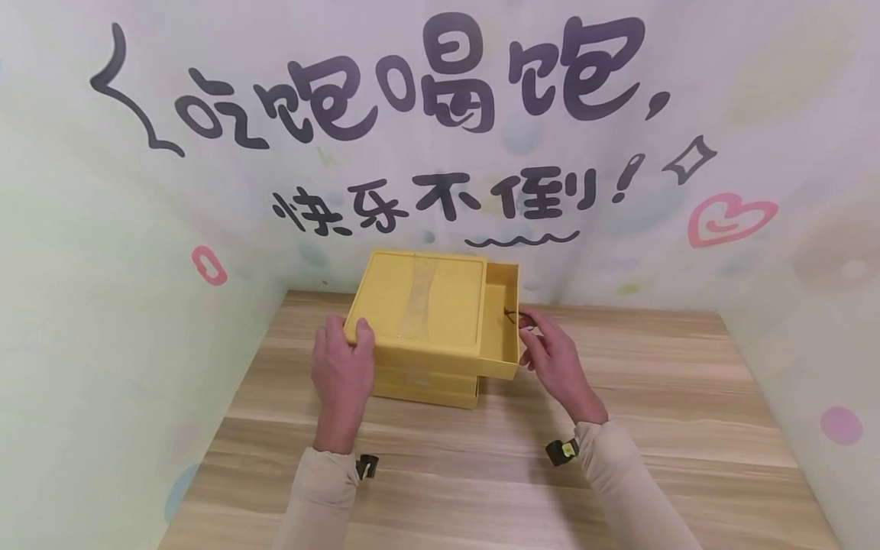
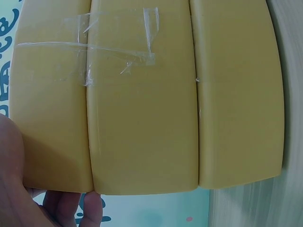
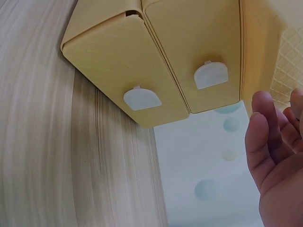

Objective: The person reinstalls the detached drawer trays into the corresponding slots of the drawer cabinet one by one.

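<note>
A yellow drawer box (image 1: 419,298) with stacked drawers stands at the back of the table, its top drawer (image 1: 503,290) slid out to the right. My left hand (image 1: 342,359) grips the box's near left corner, thumb on the lid and fingers round the left side. At the front of the pulled-out drawer, a thin dark cord (image 1: 510,313) shows inside the wall and loops outside. My right hand (image 1: 555,359) holds that loop with curled fingers; in the right wrist view the hand hides its grip. Inside the drawer, only bare floor and the cord show.
Clear tape (image 1: 419,298) runs across the lid, and more tape (image 2: 118,47) spans the side seam. Two lower drawers carry white tab handles (image 3: 142,98). Behind the wood-grain table (image 1: 440,473) stands a printed wall (image 1: 619,252) with dark lettering.
</note>
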A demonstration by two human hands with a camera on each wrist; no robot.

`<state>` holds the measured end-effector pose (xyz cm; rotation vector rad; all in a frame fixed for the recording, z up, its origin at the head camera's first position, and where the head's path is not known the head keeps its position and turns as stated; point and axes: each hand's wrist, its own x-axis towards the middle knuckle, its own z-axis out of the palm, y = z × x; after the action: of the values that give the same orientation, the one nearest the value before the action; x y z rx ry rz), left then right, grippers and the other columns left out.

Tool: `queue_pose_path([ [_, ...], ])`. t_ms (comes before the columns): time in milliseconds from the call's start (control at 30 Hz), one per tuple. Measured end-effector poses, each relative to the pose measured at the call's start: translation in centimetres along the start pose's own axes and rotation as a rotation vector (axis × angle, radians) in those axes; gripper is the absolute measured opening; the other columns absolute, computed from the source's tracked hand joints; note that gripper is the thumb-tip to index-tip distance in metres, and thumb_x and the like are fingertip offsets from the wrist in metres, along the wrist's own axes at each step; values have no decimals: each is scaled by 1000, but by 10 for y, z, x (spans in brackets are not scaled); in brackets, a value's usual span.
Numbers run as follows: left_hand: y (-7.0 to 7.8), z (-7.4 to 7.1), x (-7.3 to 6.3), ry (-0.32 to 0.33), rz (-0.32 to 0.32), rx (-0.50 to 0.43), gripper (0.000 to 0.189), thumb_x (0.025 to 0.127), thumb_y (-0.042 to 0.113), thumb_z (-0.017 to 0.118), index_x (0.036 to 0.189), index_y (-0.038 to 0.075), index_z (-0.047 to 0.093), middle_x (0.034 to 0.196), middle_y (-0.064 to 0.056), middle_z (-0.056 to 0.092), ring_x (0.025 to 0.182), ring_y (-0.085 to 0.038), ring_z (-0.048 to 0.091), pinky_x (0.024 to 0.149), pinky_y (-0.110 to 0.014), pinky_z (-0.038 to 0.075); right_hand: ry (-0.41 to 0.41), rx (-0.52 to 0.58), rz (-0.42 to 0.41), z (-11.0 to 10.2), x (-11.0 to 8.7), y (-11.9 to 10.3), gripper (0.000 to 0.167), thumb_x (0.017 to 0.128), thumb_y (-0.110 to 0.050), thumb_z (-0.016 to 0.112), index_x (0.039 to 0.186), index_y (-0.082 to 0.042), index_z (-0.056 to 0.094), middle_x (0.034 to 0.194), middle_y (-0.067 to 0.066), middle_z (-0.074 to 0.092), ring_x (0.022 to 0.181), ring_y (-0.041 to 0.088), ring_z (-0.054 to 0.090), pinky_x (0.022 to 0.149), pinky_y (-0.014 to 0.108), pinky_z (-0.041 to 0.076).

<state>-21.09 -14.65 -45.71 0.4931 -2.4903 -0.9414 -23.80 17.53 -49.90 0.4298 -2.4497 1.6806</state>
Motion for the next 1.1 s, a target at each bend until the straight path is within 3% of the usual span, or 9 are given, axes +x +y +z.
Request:
queue_pose_path([
  [167, 0, 0, 0, 9, 8, 0, 40, 100, 47, 44, 104, 9, 55, 85, -10, 51, 73, -31, 50, 62, -37, 36, -2, -3, 3, 1, 1, 1, 37, 106, -13, 51, 143, -12, 52, 121, 11, 60, 61, 27, 65, 54, 30, 55],
  [433, 0, 0, -1, 8, 10, 2, 40, 100, 47, 44, 104, 9, 55, 86, -11, 51, 74, -31, 50, 62, -38, 36, -3, -5, -7, 2, 2, 3, 38, 106, -13, 50, 144, -11, 51, 122, 12, 61, 61, 28, 65, 54, 31, 55],
  [667, 1, 0, -1, 4, 7, 2, 42, 101, 48, 42, 105, 9, 55, 85, -10, 51, 74, -31, 49, 62, -37, 36, -7, -10, 20, 4, 2, 2, 37, 106, -14, 50, 143, -12, 52, 125, 12, 62, 61, 17, 64, 55, 30, 55],
  [967, 0, 1, 0, 6, 8, 0, 41, 100, 48, 43, 104, 9, 55, 86, -11, 51, 74, -31, 50, 62, -38, 36, -11, 2, 16, 7, 3, 0, 39, 106, -11, 49, 145, -6, 50, 127, 17, 61, 63, 33, 65, 56, 38, 56],
  [1100, 0, 1, 0, 5, 9, 1, 41, 100, 48, 43, 104, 9, 55, 86, -11, 51, 74, -31, 50, 62, -38, 36, -11, -24, 16, 7, 3, 0, 37, 106, -15, 50, 143, -9, 53, 125, 14, 62, 64, 32, 65, 57, 39, 57],
])
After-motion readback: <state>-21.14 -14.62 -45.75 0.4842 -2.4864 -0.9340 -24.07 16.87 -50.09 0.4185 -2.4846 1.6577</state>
